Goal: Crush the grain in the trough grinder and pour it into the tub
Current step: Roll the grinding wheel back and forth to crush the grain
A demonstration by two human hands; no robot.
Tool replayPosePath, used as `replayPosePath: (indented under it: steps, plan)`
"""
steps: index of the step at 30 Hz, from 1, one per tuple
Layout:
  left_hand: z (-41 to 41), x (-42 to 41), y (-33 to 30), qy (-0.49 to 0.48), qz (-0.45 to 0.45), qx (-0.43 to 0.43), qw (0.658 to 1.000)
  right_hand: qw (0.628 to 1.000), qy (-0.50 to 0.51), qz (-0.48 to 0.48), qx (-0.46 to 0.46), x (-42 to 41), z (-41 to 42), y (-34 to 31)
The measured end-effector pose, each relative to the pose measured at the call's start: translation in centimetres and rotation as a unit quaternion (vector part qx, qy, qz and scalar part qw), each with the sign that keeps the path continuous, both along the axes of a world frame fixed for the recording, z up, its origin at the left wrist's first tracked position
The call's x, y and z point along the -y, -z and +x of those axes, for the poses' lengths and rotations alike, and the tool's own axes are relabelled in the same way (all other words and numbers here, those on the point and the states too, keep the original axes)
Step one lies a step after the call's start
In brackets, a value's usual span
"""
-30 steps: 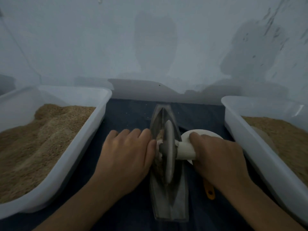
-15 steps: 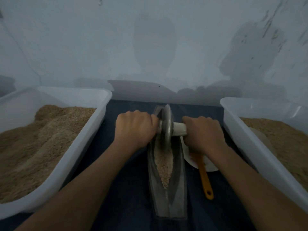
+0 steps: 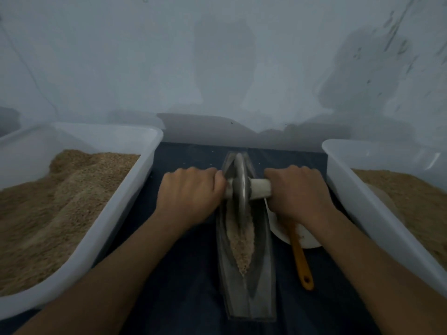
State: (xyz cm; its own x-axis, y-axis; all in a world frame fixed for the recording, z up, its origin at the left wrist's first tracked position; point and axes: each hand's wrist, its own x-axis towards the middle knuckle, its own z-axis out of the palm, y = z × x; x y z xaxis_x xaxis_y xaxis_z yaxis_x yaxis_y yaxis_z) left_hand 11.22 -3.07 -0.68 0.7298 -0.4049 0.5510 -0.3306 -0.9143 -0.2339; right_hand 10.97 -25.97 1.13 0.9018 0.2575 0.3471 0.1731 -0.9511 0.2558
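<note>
Trough grinder (image 3: 246, 274) lies lengthwise on dark desk (image 3: 183, 286), midway between two white tubs. Wheel (image 3: 240, 187) stands upright near trough's far end; grain (image 3: 242, 243) lies in groove behind it, toward near end. Left hand (image 3: 191, 194) and right hand (image 3: 297, 194) – fingers curled round axle handle (image 3: 260, 188) on either side of wheel. Left tub (image 3: 145, 165) and right tub (image 3: 343, 180), both holding grain, flank forearms closely – narrow lanes only. White dish (image 3: 307, 240) with orange-handled tool (image 3: 301, 262) just right of trough.
</note>
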Motion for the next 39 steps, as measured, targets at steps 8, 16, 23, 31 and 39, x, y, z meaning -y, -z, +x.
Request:
replayPosePath:
  steps: [8, 16, 23, 31, 39]
  plan:
    - [-2.7, -0.7, -1.3, 0.073, -0.136, -0.115, 0.981, 1.000, 0.001, 0.007, 0.030, 0.5, -3.0, 1.5]
    - [-3.2, -2.2, -0.6, 0.002, -0.012, -0.140, 0.990, 0.999, -0.023, -0.029, 0.009, 0.7, -4.1, 1.1]
    - [2.7, 0.0, 0.5, -0.020, -0.032, 0.003, 0.999, 1.000, 0.008, 0.019, -0.005, 0.5, 2.2, 0.3]
    - [-2.8, -1.3, 1.4, 0.046, -0.057, 0.027, 0.997, 0.999, -0.021, 0.011, 0.032, 0.3, -2.7, 1.0]
    - [-3.8, -2.1, 1.7, 0.047, -0.048, -0.012, 0.998, 0.998, -0.038, -0.009, 0.047, 0.7, -4.1, 1.5]
